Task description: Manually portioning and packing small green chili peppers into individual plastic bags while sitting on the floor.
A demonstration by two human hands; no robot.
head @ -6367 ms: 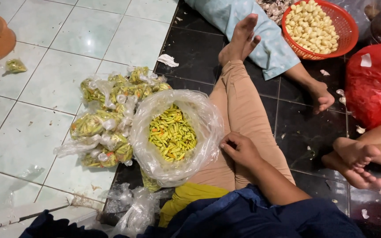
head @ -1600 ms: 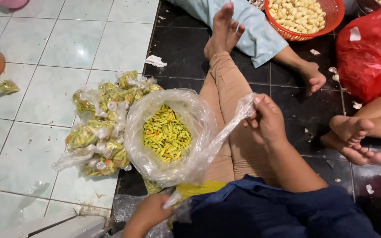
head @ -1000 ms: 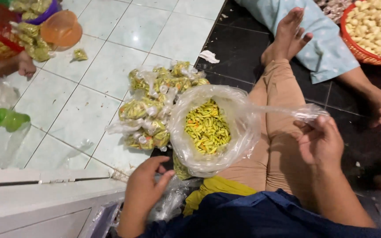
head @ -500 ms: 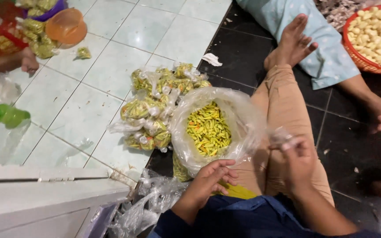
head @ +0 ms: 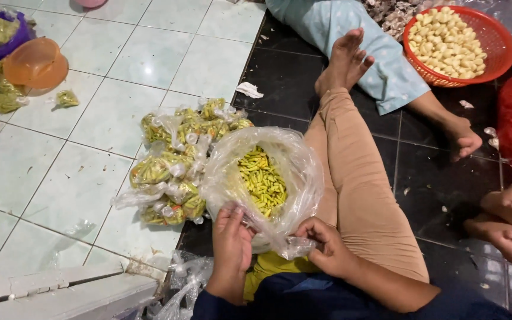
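The left hand [head: 232, 240] grips the near rim of the big clear bag [head: 294, 172] of yellow-green chillies [head: 262, 181]; the right hand [head: 324, 246] pinches bunched plastic. Small packed bags [head: 170, 166] lie left; far right, a red basket [head: 496, 44]

soft, even indoor light from overhead. a pale glare spot sits on the glossy light floor tiles [head: 149, 68]. the clear plastic bag [head: 291, 172] glints. shadows are faint. the picture is mostly sharp, slightly soft at its edges.

Home floor packing spot, pale and black tiled floor [head: 149, 59], barefoot sitters, heap of small filled bags [head: 173, 160], red basket [head: 496, 44] of peeled garlic
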